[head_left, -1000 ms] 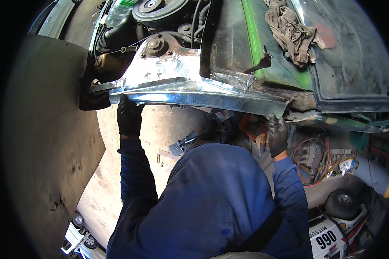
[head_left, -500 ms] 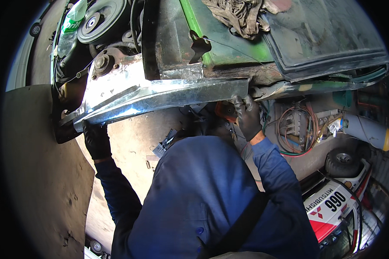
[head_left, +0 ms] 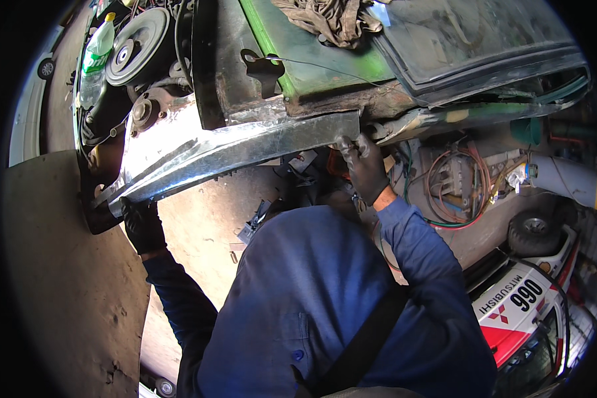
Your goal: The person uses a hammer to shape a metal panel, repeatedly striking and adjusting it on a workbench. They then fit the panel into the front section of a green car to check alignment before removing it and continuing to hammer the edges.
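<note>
The person's left hand (head_left: 142, 225), in a black glove, is curled closed around the near-left end of a long, shiny metal strip (head_left: 245, 150). The right hand (head_left: 365, 162), gloved too, is nearly closed on the lower corner at the strip's other end, fingers pointing up. Where the fingers go under the edge is too dark for me to judge how tightly they grip. Holding both ends probably keeps so long a piece steady and lined up.

The strip lies slantwise along the side of an open engine bay, against a bright metal inner panel (head_left: 169, 129). Beyond it are a round black engine cover (head_left: 137, 46) and, beside that, a green-labelled bottle (head_left: 96, 60), perhaps wedged there to stay upright. Farther right, a crumpled cloth (head_left: 331, 18) rests by the windscreen (head_left: 491, 40), seemingly within easy reach. Coiled hoses (head_left: 467, 211) lie off to the right, near a grey cylinder (head_left: 567, 180).
</note>
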The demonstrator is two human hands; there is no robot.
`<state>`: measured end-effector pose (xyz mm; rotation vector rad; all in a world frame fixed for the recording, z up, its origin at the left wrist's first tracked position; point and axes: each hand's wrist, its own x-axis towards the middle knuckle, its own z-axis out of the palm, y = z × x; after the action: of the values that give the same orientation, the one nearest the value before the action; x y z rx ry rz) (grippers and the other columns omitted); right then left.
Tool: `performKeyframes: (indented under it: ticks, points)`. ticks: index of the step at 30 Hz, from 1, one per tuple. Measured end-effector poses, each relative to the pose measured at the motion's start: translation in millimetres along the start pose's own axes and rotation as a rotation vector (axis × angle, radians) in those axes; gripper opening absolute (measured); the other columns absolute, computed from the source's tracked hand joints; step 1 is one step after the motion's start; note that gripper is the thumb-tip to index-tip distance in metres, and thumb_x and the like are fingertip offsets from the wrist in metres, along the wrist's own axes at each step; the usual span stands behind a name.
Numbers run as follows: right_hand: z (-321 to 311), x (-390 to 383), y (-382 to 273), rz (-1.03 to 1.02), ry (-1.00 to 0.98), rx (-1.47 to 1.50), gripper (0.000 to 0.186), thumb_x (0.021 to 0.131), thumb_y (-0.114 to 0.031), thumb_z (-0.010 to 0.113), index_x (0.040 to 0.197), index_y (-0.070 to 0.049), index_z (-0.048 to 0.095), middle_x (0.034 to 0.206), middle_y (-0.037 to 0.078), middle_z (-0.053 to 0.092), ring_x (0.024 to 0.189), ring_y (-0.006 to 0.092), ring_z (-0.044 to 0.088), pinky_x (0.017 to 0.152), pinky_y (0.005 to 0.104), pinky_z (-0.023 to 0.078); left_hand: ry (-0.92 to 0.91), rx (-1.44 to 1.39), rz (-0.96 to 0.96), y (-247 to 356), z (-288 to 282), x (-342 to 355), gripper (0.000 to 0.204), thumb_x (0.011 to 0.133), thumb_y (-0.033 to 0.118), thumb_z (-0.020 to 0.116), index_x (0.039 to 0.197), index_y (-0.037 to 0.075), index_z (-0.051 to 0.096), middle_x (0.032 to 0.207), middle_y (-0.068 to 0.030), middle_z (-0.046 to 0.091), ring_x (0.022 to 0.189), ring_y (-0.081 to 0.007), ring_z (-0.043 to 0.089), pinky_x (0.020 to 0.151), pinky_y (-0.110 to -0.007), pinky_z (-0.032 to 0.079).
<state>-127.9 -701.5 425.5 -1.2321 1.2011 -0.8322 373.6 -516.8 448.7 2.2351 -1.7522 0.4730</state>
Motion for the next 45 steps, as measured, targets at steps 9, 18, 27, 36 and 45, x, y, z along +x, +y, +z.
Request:
performKeyframes:
  ticks: [9, 18, 27, 36, 45]
  points:
    - [-0.9, 3.0, 10.7, 0.006, -0.025, -0.021, 0.021, 0.106, -0.019, 0.057, 0.109, 0.001, 0.061, 0.093, 0.000, 0.062, 0.083, 0.0073, 0.052, 0.074, 0.0288, 0.046, 0.174, -0.788, -0.410, -39.6, 40.9, -19.9, 0.064, 0.091, 0.023, 0.080, 0.141, -0.005, 0.052, 0.128, -0.0314, 0.064, 0.119, -0.0436, 0.064, 0.103, -0.050, 0.053]
    - [-13.9, -5.1, 4.7, 0.013, -0.215, 0.170, 0.034, 0.099, -0.011, 0.062, 0.130, -0.001, 0.055, 0.106, 0.004, 0.066, 0.092, 0.0110, 0.060, 0.081, 0.0292, 0.049, 0.094, -0.693, -0.097, -63.7, 50.6, -15.1, 0.060, 0.102, 0.032, 0.065, 0.144, -0.008, 0.048, 0.134, -0.0284, 0.061, 0.122, -0.0404, 0.062, 0.106, -0.049, 0.049]
    - [-15.6, -4.4, 18.1, -0.073, -0.146, 0.087, 0.036, 0.097, -0.004, 0.059, 0.132, 0.003, 0.052, 0.126, 0.017, 0.063, 0.118, 0.0258, 0.059, 0.104, 0.0385, 0.044, 0.084, -0.967, -0.305, -62.6, 50.4, -16.7, 0.053, 0.108, 0.031, 0.057, 0.151, 0.003, 0.043, 0.146, -0.0122, 0.054, 0.129, -0.0220, 0.054, 0.112, -0.038, 0.043]
    - [-13.9, -1.6, 18.3, 0.033, -0.186, 0.145, 0.035, 0.099, -0.005, 0.057, 0.132, 0.004, 0.052, 0.126, 0.019, 0.064, 0.118, 0.0283, 0.060, 0.104, 0.0382, 0.044, 0.148, -0.363, 0.020, -38.8, 39.8, -12.4, 0.058, 0.103, 0.026, 0.062, 0.151, 0.000, 0.042, 0.144, -0.0173, 0.056, 0.131, -0.0284, 0.055, 0.115, -0.038, 0.041]
    - [-15.5, -0.7, 24.5, 0.023, -0.167, 0.011, 0.034, 0.099, -0.005, 0.057, 0.131, 0.004, 0.053, 0.129, 0.021, 0.063, 0.119, 0.0309, 0.060, 0.105, 0.0386, 0.043, 0.126, -0.718, -0.133, -27.1, 31.9, -14.2, 0.075, 0.093, 0.021, 0.078, 0.152, -0.001, 0.039, 0.143, -0.0226, 0.056, 0.131, -0.0350, 0.056, 0.108, -0.046, 0.050]
